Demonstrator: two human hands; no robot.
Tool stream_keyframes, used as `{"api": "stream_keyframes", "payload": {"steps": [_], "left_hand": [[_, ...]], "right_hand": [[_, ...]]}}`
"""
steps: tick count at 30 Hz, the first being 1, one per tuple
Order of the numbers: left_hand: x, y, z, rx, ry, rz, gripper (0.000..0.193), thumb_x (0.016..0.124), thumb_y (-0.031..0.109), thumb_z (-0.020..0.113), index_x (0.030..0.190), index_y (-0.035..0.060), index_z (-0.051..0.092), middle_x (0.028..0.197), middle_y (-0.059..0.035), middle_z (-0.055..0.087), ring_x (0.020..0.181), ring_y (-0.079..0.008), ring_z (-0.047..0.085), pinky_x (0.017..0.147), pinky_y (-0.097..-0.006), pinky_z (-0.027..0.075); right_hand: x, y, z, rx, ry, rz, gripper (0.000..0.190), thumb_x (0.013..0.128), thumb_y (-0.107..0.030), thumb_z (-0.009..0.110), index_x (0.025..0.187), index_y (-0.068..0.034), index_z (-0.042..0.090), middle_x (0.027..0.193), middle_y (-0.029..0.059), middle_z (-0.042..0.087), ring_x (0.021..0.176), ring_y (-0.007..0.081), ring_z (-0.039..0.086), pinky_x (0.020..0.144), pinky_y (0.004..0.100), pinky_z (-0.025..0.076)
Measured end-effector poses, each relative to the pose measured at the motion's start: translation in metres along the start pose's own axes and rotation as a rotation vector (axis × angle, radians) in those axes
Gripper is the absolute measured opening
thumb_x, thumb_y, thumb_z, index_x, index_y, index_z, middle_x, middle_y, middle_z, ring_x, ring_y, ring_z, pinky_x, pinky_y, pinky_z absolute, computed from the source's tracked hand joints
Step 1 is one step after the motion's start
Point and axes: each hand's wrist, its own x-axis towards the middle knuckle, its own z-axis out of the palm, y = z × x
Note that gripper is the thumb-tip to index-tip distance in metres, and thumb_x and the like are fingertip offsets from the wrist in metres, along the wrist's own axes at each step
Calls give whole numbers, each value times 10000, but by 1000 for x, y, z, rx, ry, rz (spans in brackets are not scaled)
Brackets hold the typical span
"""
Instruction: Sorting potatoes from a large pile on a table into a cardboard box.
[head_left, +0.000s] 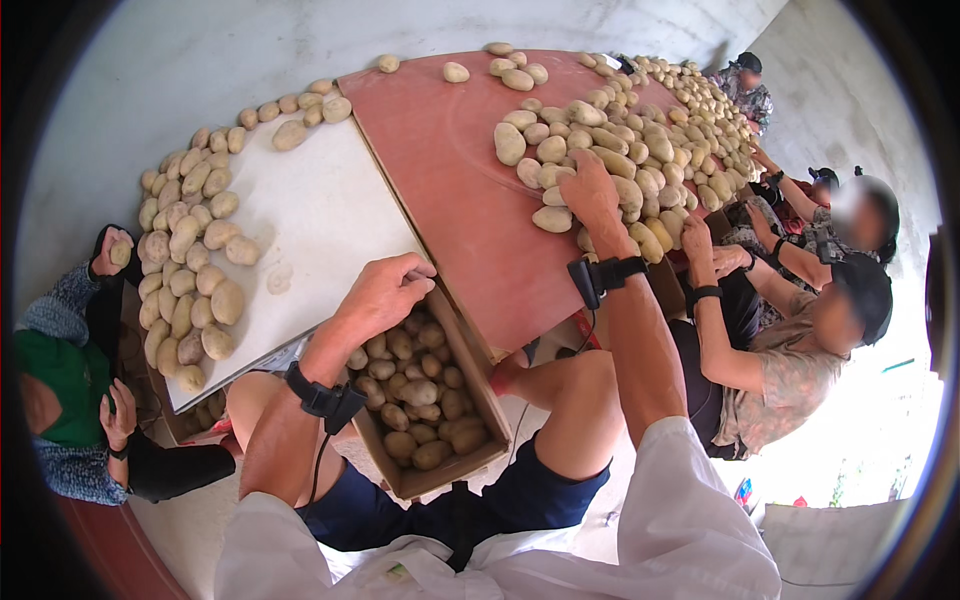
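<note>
My right hand (591, 189) reaches into the near left edge of a large pile of potatoes (652, 142) on the red tabletop (450, 165). Its fingertips are at the potatoes; whether they grip one is hidden. My left hand (386, 289) is above the near edge of the white board (315, 202), beside the far end of a cardboard box (495, 420). Its fingers are curled, and no potato shows in them. Loose potatoes (420, 392) fill much of the box, which stands between my knees. Each wrist wears a black strap with a device.
More potatoes (184, 247) lie along the white board's left side. At the left, a person (56, 375) holds a potato. Several people (795, 345) sit along the right, hands near the pile. A pale wall (225, 45) stands behind the tables.
</note>
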Motion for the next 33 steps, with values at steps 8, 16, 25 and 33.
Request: {"api": "stream_keyframes", "payload": {"steps": [8, 16, 25, 33], "left_hand": [[-1, 5, -2, -18, -35, 12, 263, 960, 109, 659, 1196, 0, 703, 1042, -117, 756, 952, -187, 697, 869, -335, 556], [-7, 8, -12, 22, -26, 4, 267, 966, 135, 667, 1200, 10, 699, 1052, -113, 756, 954, -194, 697, 874, -337, 556], [-17, 4, -18, -94, 11, 26, 260, 968, 116, 664, 1204, 8, 685, 1053, -137, 755, 952, -206, 705, 879, -355, 561], [-21, 2, -22, -17, 38, 125, 255, 967, 130, 673, 1189, 4, 686, 1034, -141, 758, 922, -213, 708, 863, -358, 564]], "right_hand": [[0, 7, 66, -447, 6, -185, 398, 850, -272, 762, 1187, -102, 637, 1173, 111, 601, 1203, 380, 550, 877, 509, 555], [18, -7, 74, -399, -105, -74, 387, 865, -278, 767, 1194, -91, 684, 1253, 131, 606, 1246, 412, 527, 914, 497, 549], [40, -8, 75, -391, -200, 183, 508, 831, -382, 723, 1279, -149, 665, 1275, 173, 666, 1242, 447, 556, 1003, 491, 512], [17, -9, 60, -219, -250, -143, 540, 748, -372, 825, 1248, -206, 709, 1237, 157, 645, 1193, 405, 580, 984, 501, 522]]}}
